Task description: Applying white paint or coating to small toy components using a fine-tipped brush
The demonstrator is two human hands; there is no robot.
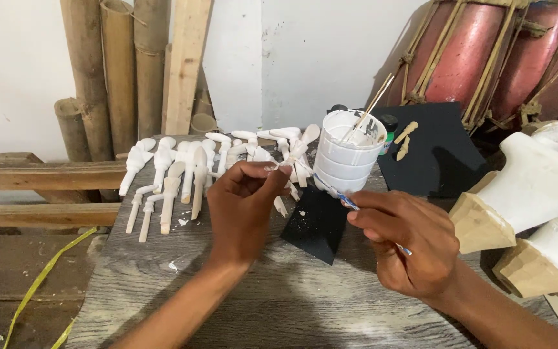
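Observation:
My left hand (243, 207) is raised over the grey wooden table (279, 304), fingers pinched on a small white-painted carved piece (290, 169) near the cup. My right hand (408, 242) grips a thin paintbrush (347, 199) with a blue and white handle, its tip pointing toward that piece. Just behind stands a white plastic cup (349, 155) of white paint with thin sticks in it. A row of white carved limb-like wooden pieces (182, 174) lies on the table to the left.
A black card (314, 226) lies under the cup, another black sheet (431, 155) with two unpainted pieces behind. Large white carved figures with bare wood bases (524, 187) sit right. Red drums (485, 58) and bamboo poles (111, 71) stand at the back.

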